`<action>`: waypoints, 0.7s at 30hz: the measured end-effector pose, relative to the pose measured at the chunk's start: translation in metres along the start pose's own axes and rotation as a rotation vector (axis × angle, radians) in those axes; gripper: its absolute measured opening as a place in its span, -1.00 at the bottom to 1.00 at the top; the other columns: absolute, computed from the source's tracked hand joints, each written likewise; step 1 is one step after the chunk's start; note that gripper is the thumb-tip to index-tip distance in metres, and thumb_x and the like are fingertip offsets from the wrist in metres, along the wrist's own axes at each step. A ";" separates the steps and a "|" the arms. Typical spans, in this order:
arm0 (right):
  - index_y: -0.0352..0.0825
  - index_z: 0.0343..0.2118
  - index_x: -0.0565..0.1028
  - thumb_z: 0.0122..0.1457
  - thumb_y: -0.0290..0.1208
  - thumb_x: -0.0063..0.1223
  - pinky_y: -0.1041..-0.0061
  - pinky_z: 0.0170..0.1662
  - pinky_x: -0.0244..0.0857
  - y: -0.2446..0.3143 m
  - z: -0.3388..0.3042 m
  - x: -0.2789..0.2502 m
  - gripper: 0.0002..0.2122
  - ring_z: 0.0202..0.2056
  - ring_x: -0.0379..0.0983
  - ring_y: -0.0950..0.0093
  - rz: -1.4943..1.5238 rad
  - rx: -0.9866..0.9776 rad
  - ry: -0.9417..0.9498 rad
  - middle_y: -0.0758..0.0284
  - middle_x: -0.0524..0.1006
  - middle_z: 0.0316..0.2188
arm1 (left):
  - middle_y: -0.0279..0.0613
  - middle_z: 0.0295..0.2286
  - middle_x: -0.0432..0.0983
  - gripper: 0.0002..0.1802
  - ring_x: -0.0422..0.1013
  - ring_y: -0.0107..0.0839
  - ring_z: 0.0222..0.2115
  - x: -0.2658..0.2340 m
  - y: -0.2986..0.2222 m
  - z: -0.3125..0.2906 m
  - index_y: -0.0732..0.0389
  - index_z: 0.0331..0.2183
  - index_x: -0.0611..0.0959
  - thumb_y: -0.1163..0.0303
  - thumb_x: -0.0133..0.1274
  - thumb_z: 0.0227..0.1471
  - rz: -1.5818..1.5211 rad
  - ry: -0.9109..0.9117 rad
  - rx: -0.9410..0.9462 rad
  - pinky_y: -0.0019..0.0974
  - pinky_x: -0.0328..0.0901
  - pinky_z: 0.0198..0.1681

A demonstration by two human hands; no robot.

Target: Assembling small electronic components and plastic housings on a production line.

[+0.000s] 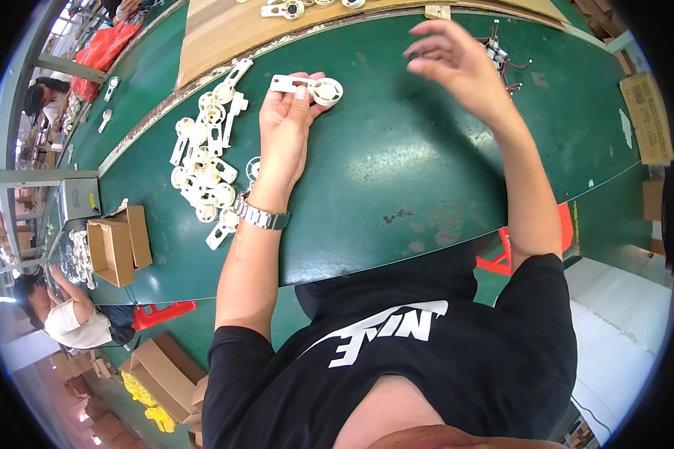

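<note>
My left hand (286, 123) is closed on a white plastic casing (327, 91), a flat handle with a round, spoked ring at one end. It is held above the green table with the ring toward the right. My right hand (453, 63) is raised over the far right of the table, apart from the casing. Its fingers are bent toward the thumb around a small black part (413, 55), too small to make out further. Beside my left forearm lies a loose pile of similar white casings (202, 161), some overlapping.
Small components with red and black wires (496, 52) lie beyond my right hand. A cardboard sheet (225, 37) at the far side bears more casings. An open cardboard box (112, 251) stands at the table's left. Other people (71, 318) work farther left.
</note>
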State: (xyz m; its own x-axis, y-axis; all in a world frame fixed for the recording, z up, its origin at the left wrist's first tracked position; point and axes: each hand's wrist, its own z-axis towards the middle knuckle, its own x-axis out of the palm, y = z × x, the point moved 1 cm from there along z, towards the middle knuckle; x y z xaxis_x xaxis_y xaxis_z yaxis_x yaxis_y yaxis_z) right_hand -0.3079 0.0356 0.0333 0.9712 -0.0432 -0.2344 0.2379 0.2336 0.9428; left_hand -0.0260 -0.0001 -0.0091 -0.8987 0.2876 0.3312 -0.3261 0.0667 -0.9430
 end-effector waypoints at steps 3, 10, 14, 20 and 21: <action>-0.38 0.07 0.52 0.17 -0.61 0.27 0.44 0.04 0.48 -0.003 -0.008 0.023 -0.63 -0.10 0.57 0.48 -0.028 -0.014 0.118 0.26 0.64 -0.16 | 0.20 0.10 0.47 -0.65 0.48 -0.13 0.08 0.005 0.001 -0.002 0.39 0.10 0.39 0.42 -0.02 0.39 0.051 0.015 0.012 0.00 0.41 0.20; -0.40 -0.06 0.59 0.24 -0.41 0.33 0.59 -0.14 0.42 -0.006 -0.009 0.037 -0.73 -0.21 0.54 0.63 -0.030 0.140 0.186 0.39 0.63 -0.26 | 0.17 0.07 0.50 -0.68 0.49 -0.16 0.07 0.006 0.003 -0.005 0.35 0.09 0.43 0.42 -0.02 0.39 0.070 0.051 0.031 -0.03 0.40 0.20; -0.34 -0.14 0.59 0.26 -0.36 0.32 0.64 -0.24 0.35 -0.006 -0.007 0.035 -0.79 -0.32 0.45 0.73 -0.035 0.081 0.146 0.48 0.54 -0.38 | 0.13 0.09 0.50 -0.66 0.49 -0.20 0.07 0.008 0.004 -0.010 0.32 0.10 0.44 0.39 0.00 0.39 0.090 0.137 0.018 -0.08 0.40 0.19; -0.31 -0.04 0.55 0.32 -0.36 0.25 0.66 -0.33 0.31 -0.002 -0.007 0.033 -0.77 -0.41 0.38 0.73 0.204 0.140 0.202 0.52 0.51 -0.41 | 0.14 0.10 0.50 -0.67 0.49 -0.19 0.08 0.007 0.002 -0.010 0.32 0.10 0.44 0.40 -0.01 0.39 0.081 0.128 0.004 -0.06 0.39 0.19; -0.32 -0.01 0.54 0.33 -0.36 0.22 0.65 -0.33 0.33 -0.003 -0.007 0.032 -0.75 -0.41 0.40 0.71 0.238 0.185 0.253 0.51 0.52 -0.41 | 0.14 0.10 0.50 -0.67 0.49 -0.19 0.08 0.007 0.002 -0.010 0.32 0.10 0.44 0.40 -0.01 0.39 0.084 0.129 0.004 -0.06 0.39 0.19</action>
State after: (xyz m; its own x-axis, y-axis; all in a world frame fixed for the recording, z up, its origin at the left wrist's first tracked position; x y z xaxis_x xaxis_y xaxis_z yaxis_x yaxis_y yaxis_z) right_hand -0.2777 0.0402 0.0210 0.9709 0.2374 -0.0331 0.0273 0.0277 0.9992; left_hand -0.0300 0.0114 -0.0093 -0.8777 0.4125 0.2438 -0.2527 0.0338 -0.9670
